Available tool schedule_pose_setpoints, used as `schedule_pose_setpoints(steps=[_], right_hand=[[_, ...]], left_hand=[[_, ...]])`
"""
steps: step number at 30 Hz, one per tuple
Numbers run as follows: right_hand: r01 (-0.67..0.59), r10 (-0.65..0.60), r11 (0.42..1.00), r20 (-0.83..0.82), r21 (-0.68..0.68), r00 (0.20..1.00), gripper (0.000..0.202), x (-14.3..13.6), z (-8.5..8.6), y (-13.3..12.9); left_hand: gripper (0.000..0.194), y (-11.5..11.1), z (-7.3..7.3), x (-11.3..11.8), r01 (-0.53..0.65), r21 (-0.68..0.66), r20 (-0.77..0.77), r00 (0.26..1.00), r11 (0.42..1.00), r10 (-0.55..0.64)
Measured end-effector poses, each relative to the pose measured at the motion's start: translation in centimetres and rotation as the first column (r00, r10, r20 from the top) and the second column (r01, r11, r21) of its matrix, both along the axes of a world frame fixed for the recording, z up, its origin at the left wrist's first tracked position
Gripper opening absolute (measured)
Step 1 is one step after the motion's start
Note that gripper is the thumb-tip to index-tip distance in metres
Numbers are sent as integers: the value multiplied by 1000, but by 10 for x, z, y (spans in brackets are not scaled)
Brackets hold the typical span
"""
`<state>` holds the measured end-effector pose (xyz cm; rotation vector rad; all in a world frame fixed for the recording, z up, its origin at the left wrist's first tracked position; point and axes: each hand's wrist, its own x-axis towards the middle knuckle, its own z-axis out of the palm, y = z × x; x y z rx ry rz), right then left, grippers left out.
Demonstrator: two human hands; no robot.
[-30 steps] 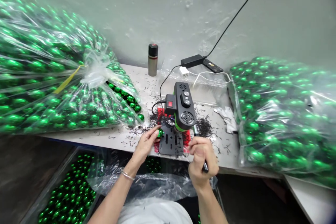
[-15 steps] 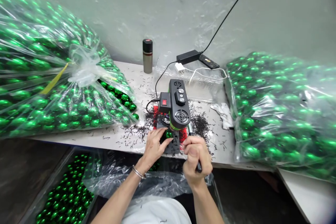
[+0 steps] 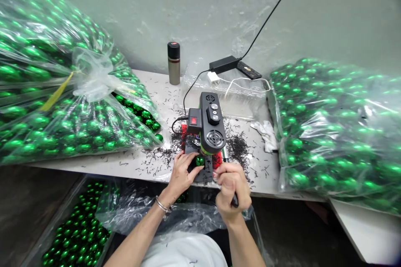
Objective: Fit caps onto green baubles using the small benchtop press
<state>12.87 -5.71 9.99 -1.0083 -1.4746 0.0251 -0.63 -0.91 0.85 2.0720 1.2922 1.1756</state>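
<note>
A small bench drill press (image 3: pixel 213 123) with a black motor housing and a red switch stands on the table. Under its head sits a shiny green ball (image 3: pixel 199 160), pinched between the thumb and fingers of my left hand (image 3: pixel 184 171). My right hand (image 3: pixel 233 185) is wrapped round the black-ended lever handle (image 3: pixel 234 201) at the machine's right side. The drill tip is hidden beneath the housing. Black curly shavings (image 3: pixel 239 150) lie around the red and black base.
Big clear bags of green balls stand left (image 3: pixel 62 108) and right (image 3: pixel 332 129). Behind the machine are a bottle (image 3: pixel 174 64), a power adapter (image 3: pixel 223 64), a phone (image 3: pixel 249 70) and a white glove (image 3: pixel 266 134). An open bag of balls (image 3: pixel 78 229) lies below the table edge.
The view has shifted slightly. Both hands keep their places at the machine, the left on the ball and the right on the lever handle.
</note>
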Motion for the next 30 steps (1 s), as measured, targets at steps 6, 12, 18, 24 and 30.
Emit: schedule_pose_setpoints(steps=[6, 12, 18, 24, 30], right_hand=[[11, -12, 1000, 12, 13, 1000, 20, 0, -1, 0], [5, -5, 1000, 13, 25, 1000, 8, 2, -2, 1], [50, -48, 999, -241, 1, 969, 61, 3, -15, -2], [-55, -65, 873, -226, -485, 972, 33, -7, -38, -26], [-260, 145, 751, -232, -607, 962, 41, -40, -47, -29]], left_hand=[[28, -5, 0, -5, -6, 12, 23, 1000, 1000, 6], [26, -14, 9, -10, -74, -50, 138, 987, 996, 81], [29, -31, 25, -28, -85, -93, 201, 974, 992, 102], [33, -42, 30, -42, -82, -98, 206, 973, 992, 101], [27, -59, 30, -43, -36, -86, 187, 981, 996, 52]])
